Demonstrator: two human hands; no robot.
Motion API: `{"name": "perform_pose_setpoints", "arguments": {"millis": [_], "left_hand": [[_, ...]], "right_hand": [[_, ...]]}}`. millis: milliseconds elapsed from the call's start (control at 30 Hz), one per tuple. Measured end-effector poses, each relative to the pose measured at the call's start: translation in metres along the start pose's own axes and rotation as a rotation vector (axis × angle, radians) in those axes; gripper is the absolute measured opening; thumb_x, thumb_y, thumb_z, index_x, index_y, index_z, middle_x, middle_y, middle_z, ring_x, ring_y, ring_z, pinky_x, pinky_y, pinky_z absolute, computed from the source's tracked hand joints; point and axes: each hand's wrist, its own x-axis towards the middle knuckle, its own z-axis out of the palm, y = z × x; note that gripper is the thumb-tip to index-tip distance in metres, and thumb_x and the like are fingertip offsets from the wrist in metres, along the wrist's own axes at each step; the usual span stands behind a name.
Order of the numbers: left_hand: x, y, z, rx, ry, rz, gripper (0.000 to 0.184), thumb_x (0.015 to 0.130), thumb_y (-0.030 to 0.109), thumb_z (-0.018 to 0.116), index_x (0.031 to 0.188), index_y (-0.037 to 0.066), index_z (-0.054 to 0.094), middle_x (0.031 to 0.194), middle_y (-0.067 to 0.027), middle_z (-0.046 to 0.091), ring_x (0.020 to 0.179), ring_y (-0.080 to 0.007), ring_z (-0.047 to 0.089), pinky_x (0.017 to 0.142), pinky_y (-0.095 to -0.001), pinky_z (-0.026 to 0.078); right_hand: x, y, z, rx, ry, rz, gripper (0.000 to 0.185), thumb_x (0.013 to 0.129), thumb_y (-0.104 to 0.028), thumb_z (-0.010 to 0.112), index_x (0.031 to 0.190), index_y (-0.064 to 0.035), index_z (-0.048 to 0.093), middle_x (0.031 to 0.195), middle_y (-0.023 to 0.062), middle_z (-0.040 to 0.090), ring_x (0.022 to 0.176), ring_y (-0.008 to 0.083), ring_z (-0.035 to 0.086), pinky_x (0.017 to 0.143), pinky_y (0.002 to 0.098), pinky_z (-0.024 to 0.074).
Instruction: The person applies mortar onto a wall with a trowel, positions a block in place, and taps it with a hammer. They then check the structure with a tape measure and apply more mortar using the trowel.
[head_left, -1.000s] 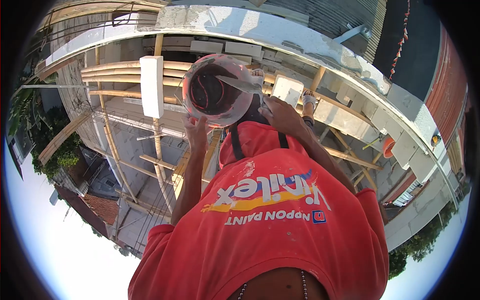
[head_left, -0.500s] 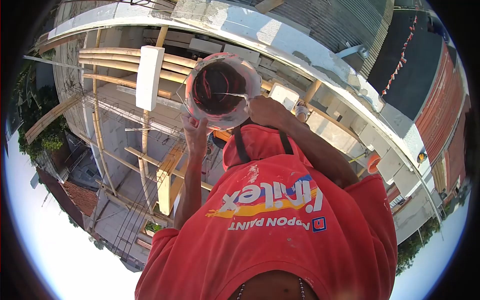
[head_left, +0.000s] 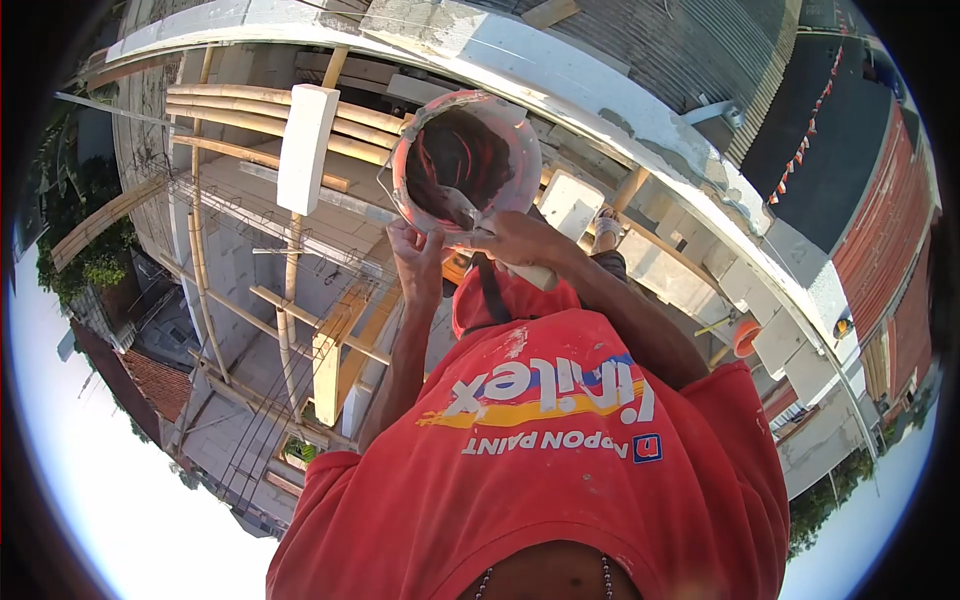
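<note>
A bucket (head_left: pixel 518 150) smeared with pale mortar is tilted so its dark inside with red streaks shows. My left hand (head_left: pixel 416 255) is closed on the near-left edge of the bucket. Beside the bucket's near-right rim, my right hand (head_left: pixel 520 240) is wrapped round a trowel (head_left: pixel 458 207). The blade reaches into the bucket's mouth, and the pale handle end sticks out below the hand. How much mortar lies inside is too dark to tell.
Left of the bucket, a white block (head_left: pixel 306 150) lies across bamboo poles (head_left: pixel 225 108). Another pale block (head_left: pixel 572 204) sits right of it, near a sandalled foot (head_left: pixel 607 226). Beyond runs a long concrete ledge (head_left: pixel 600 110). An orange bucket (head_left: pixel 746 338) hangs or stands at the right.
The bucket has shifted right in view with my left hand on it. My right hand has turned the trowel, whose blade now points more steeply into the bucket and whose handle shows.
</note>
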Motion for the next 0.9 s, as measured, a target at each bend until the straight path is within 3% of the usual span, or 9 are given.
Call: {"name": "perform_pose_setpoints", "arguments": {"millis": [167, 267, 300, 433, 533, 667, 767, 867, 900], "left_hand": [[0.011, -0.005, -0.006, -0.120, 0.054, -0.027, 0.045, 0.090, 0.007, 0.067, 0.120, 0.002, 0.034, 0.118, -0.0145, 0.055, 0.105, -0.0224, 0.062, 0.082, -0.0373, 0.062], [0.023, -0.004, -0.018, -0.184, 0.059, -0.094, 0.051, 0.089, 0.010, 0.070, 0.124, 0.003, 0.033, 0.124, -0.0151, 0.052, 0.109, -0.0260, 0.062, 0.086, -0.0464, 0.062], [0.027, -0.007, -0.027, -0.208, 0.060, -0.124, 0.053, 0.088, 0.010, 0.071, 0.125, 0.003, 0.033, 0.126, -0.0151, 0.051, 0.110, -0.0272, 0.061, 0.087, -0.0496, 0.061], [0.035, -0.014, -0.049, -0.194, 0.060, -0.163, 0.061, 0.087, 0.013, 0.073, 0.131, 0.005, 0.032, 0.130, -0.0146, 0.049, 0.114, -0.0300, 0.060, 0.090, -0.0565, 0.059], [0.043, -0.021, -0.064, -0.155, 0.067, -0.190, 0.063, 0.086, 0.014, 0.075, 0.132, 0.005, 0.032, 0.130, -0.0141, 0.049, 0.115, -0.0306, 0.059, 0.091, -0.0566, 0.059], [0.044, -0.022, -0.072, -0.070, 0.097, -0.209, 0.065, 0.085, 0.013, 0.075, 0.134, 0.008, 0.033, 0.131, -0.0141, 0.049, 0.115, -0.0306, 0.059, 0.092, -0.0570, 0.059], [0.045, -0.017, -0.073, -0.059, 0.076, -0.236, 0.065, 0.085, 0.011, 0.074, 0.135, 0.009, 0.033, 0.129, -0.0138, 0.051, 0.115, -0.0313, 0.059, 0.091, -0.0578, 0.059], [0.048, -0.019, -0.074, -0.106, 0.067, -0.244, 0.064, 0.085, 0.010, 0.072, 0.136, 0.010, 0.033, 0.125, -0.0128, 0.054, 0.111, -0.0304, 0.062, 0.089, -0.0582, 0.060], [0.046, -0.016, -0.071, -0.085, 0.070, -0.241, 0.060, 0.085, 0.010, 0.072, 0.132, 0.010, 0.035, 0.124, -0.0129, 0.054, 0.109, -0.0302, 0.063, 0.090, -0.0577, 0.059]], "right_hand": [[-0.027, 0.038, -0.010, 0.695, -0.074, 0.005, 0.047, 0.100, -0.049, 0.062, 0.098, -0.0030, 0.068, 0.070, 0.0012, 0.063, 0.061, 0.0096, 0.063, 0.056, 0.0268, 0.0509], [-0.039, 0.074, -0.005, 0.985, -0.061, -0.095, 0.043, 0.102, -0.047, 0.059, 0.105, -0.0043, 0.067, 0.079, 0.0014, 0.064, 0.062, 0.0095, 0.060, 0.057, 0.0250, 0.0506], [-0.048, 0.082, -0.005, 1.096, -0.094, -0.168, 0.042, 0.104, -0.042, 0.058, 0.118, -0.0030, 0.063, 0.089, 0.0016, 0.064, 0.067, 0.0086, 0.060, 0.059, 0.0242, 0.0501], [-0.073, 0.117, 0.009, 1.160, 0.272, -0.265, 0.048, 0.104, -0.037, 0.059, 0.135, -0.0006, 0.054, 0.094, 0.0021, 0.062, 0.075, 0.0091, 0.059, 0.065, 0.0240, 0.0495], [-0.083, 0.150, 0.021, 1.007, 0.701, -0.257, 0.043, 0.104, -0.031, 0.059, 0.135, -0.0004, 0.054, 0.094, 0.0022, 0.061, 0.078, 0.0099, 0.059, 0.070, 0.0248, 0.0490], [-0.090, 0.196, 0.027, 1.030, 1.036, -0.219, 0.046, 0.102, -0.028, 0.062, 0.136, 0.0016, 0.052, 0.096, 0.0029, 0.060, 0.082, 0.0099, 0.056, 0.076, 0.0247, 0.0465], [-0.087, 0.219, 0.028, 0.984, 1.178, -0.157, 0.047, 0.100, -0.028, 0.065, 0.134, 0.0019, 0.053, 0.092, 0.0022, 0.060, 0.082, 0.0095, 0.056, 0.075, 0.0251, 0.0468], [-0.068, 0.236, 0.027, 0.806, 1.256, -0.029, 0.037, 0.098, -0.024, 0.066, 0.127, -0.0022, 0.061, 0.105, 0.0040, 0.065, 0.090, 0.0115, 0.060, 0.083, 0.0282, 0.0493], [-0.056, 0.231, 0.027, 0.776, 1.315, -0.078, 0.034, 0.096, -0.021, 0.068, 0.123, -0.0016, 0.062, 0.101, 0.0067, 0.065, 0.090, 0.0176, 0.063, 0.084, 0.0322, 0.0500]]}}
